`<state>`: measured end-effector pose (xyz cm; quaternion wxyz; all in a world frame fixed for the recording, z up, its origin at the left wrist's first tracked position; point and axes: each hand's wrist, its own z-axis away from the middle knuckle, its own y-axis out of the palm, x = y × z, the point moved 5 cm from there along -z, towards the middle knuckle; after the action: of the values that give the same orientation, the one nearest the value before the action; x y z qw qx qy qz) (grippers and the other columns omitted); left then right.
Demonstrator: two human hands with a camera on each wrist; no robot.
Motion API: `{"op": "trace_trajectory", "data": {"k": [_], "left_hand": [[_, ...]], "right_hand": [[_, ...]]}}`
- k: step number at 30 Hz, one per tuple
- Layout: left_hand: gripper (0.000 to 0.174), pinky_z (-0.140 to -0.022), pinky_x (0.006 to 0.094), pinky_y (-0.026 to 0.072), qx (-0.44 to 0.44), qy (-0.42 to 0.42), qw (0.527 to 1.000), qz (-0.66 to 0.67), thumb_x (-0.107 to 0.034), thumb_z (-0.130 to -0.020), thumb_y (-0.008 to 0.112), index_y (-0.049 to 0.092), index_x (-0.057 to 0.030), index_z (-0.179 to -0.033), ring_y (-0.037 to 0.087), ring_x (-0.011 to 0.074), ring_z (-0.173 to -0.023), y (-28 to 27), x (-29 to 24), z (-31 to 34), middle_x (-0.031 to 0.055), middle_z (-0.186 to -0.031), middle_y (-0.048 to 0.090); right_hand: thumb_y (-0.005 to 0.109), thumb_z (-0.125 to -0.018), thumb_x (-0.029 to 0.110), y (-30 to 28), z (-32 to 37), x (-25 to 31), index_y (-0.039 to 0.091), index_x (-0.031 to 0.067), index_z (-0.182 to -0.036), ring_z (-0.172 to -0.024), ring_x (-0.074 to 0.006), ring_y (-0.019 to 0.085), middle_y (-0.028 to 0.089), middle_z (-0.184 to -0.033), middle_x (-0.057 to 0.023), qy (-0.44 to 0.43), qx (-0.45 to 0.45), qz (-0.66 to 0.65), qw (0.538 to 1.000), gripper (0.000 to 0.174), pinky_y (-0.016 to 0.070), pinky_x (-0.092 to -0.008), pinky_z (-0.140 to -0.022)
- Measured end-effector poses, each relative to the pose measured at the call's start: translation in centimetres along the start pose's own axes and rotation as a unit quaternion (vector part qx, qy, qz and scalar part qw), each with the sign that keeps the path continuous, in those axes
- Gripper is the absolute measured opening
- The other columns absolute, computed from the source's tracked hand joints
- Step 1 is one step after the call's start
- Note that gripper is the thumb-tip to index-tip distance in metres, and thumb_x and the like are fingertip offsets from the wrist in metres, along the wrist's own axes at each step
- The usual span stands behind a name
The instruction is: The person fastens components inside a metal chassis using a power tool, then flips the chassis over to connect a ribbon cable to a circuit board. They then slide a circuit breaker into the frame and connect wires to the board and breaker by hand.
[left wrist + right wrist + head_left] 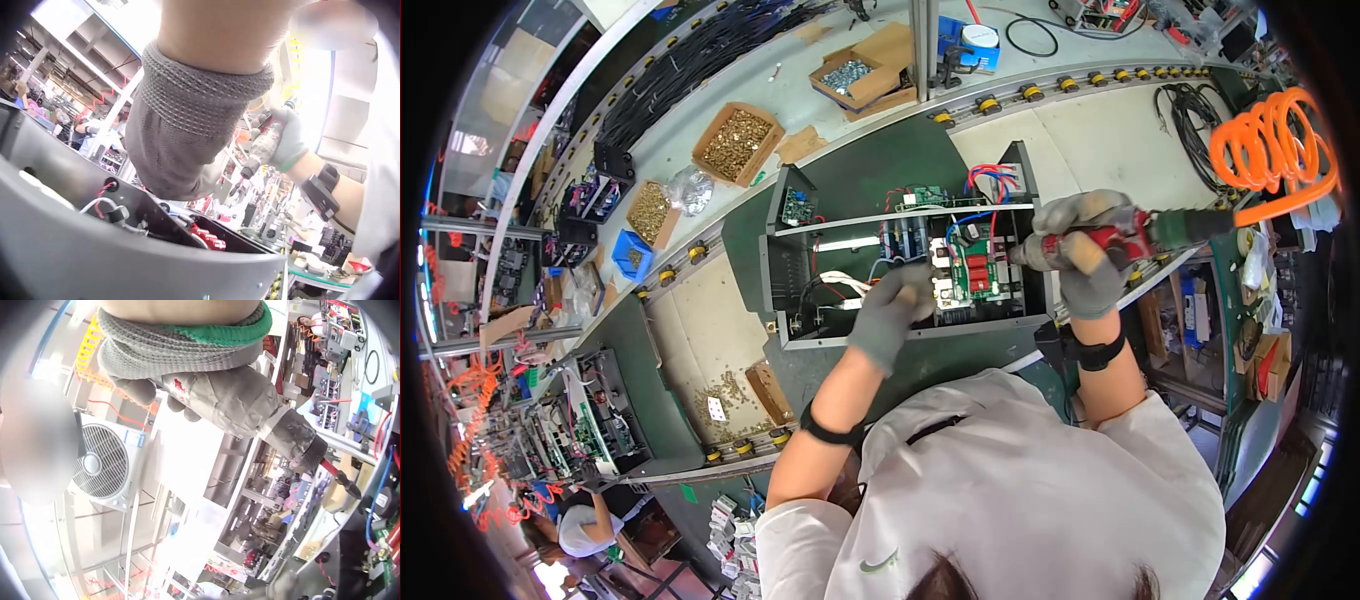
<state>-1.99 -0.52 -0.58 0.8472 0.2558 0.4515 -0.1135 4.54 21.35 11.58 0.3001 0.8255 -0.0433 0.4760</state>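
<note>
My gloved right hand (1088,270) grips a red pneumatic screwdriver (228,403) wrapped in grey tape. Its short bit (347,484) points toward the electronics in the right wrist view. An open metal chassis (880,337) lies before me, holding a green circuit board with red parts (977,274), white connectors and coloured wires. The gloved left hand (890,312) is over the front middle of the chassis, fingers drawn together beside the board. Blur hides its fingertips, and I cannot tell whether they pinch anything.
An orange coiled hose (1270,145) runs to the screwdriver at the right. Cardboard boxes of brass screws (738,143) and silver screws (845,77) stand behind the chassis, near a blue bin (632,256). Loose screws (735,395) lie at the left. Another person (585,525) is at lower left.
</note>
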Motion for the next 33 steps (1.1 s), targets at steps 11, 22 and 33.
{"op": "trace_trajectory", "data": {"k": [11,22,33], "left_hand": [[0.026,-0.060,0.0268,0.0460,0.040,-0.125,0.930,0.343,-0.008,-0.086,0.056,0.053,-0.0020,-0.111,0.057,0.0222,-0.076,-8.8,8.0,11.4,0.0113,-0.087,0.058],[0.017,-0.053,0.0240,0.0431,-0.067,-0.121,0.976,0.168,-0.015,-0.088,0.056,0.058,-0.0050,-0.102,0.053,0.0098,-0.066,-10.2,8.2,10.9,0.0029,-0.081,0.056],[0.044,-0.079,0.0280,0.0418,-0.331,0.094,0.934,-0.094,-0.033,-0.084,0.063,0.055,-0.0017,-0.114,0.053,0.0142,-0.091,-19.6,0.7,6.9,0.0095,-0.104,0.057]], "right_hand": [[0.059,-0.069,0.013,-4.1,5.3,1.8,0.053,0.0025,-0.093,-0.067,-0.0233,0.058,0.057,-0.073,-0.0112,0.150,-0.130,0.043,0.979,0.027,0.0480,-0.0339,-0.063],[0.074,-0.073,0.029,-7.6,9.7,-1.4,0.063,0.0052,-0.086,-0.062,-0.0152,0.060,0.058,-0.066,-0.0022,0.276,-0.056,0.545,0.790,0.030,0.0427,-0.0303,-0.056],[0.071,-0.074,0.039,-7.0,12.4,-2.6,0.064,0.0068,-0.089,-0.068,-0.0290,0.061,0.062,-0.071,-0.0108,0.268,-0.106,0.691,0.663,0.036,0.0452,-0.0387,-0.064]]}}
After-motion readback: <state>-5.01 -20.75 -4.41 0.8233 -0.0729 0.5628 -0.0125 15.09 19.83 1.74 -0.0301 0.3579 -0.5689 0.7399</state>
